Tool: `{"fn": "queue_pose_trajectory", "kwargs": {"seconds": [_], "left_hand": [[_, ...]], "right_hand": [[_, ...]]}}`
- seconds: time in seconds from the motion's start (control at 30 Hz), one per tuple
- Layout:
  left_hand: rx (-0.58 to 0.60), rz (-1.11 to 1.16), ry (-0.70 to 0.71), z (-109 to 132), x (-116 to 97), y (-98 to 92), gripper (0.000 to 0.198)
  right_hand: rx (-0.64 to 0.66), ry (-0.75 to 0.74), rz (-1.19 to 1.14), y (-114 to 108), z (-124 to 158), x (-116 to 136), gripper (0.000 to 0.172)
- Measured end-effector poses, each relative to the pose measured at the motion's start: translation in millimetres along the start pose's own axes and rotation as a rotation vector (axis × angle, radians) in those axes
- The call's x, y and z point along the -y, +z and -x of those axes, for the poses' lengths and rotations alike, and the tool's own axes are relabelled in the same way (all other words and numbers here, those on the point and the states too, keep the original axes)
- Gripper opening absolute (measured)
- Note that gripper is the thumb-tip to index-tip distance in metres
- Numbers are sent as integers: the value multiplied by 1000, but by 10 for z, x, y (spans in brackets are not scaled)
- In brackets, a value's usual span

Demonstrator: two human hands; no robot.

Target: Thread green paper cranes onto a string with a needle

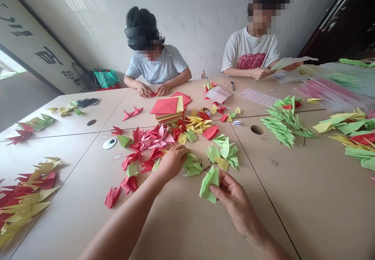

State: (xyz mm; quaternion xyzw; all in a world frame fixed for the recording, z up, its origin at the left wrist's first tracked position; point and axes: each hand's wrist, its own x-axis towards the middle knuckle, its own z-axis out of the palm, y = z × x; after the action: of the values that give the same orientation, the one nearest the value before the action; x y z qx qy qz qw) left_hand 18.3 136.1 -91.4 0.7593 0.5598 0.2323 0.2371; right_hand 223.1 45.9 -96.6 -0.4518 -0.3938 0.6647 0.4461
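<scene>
Between the thumb and fingers of my right hand (231, 193) is a small bundle of green paper cranes (209, 185), folded flat. My left hand (175, 156) reaches over the pile, its fingers bent down at some green folded paper (192, 165); the fingertips are partly hidden, so I cannot see whether they grip it. Red and pink paper cranes (150, 138) lie just left of and beyond that hand. Beyond my right hand sits a cluster of green cranes (227, 152), with a thin dark cord (206, 165) beside it.
A stack of coloured paper squares (166, 107) stands mid-table. Across from me, one person (158, 64) folds red paper and another person (252, 52) holds a sheet. Strings of cranes lie left (29, 197) and right (279, 129). A googly eye (109, 143) and table holes (257, 130) also show.
</scene>
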Motion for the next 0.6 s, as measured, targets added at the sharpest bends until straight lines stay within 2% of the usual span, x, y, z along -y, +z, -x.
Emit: {"fn": "queue_pose_trajectory", "kwargs": {"seconds": [0.1,0.23,0.4,0.6], "left_hand": [[-84,151,-114,13,-8,-114,15],[-123,440,-268,143,-95,-305,23],[-25,848,-442,355,-289,-404,22],[84,1145,-598,515,-443,-361,23]], "right_hand": [[-7,-2,-31,-2,0,13,36],[13,26,-43,-1,16,34,34],[48,26,-56,-19,36,28,29],[149,1,-13,-43,67,43,22]]}}
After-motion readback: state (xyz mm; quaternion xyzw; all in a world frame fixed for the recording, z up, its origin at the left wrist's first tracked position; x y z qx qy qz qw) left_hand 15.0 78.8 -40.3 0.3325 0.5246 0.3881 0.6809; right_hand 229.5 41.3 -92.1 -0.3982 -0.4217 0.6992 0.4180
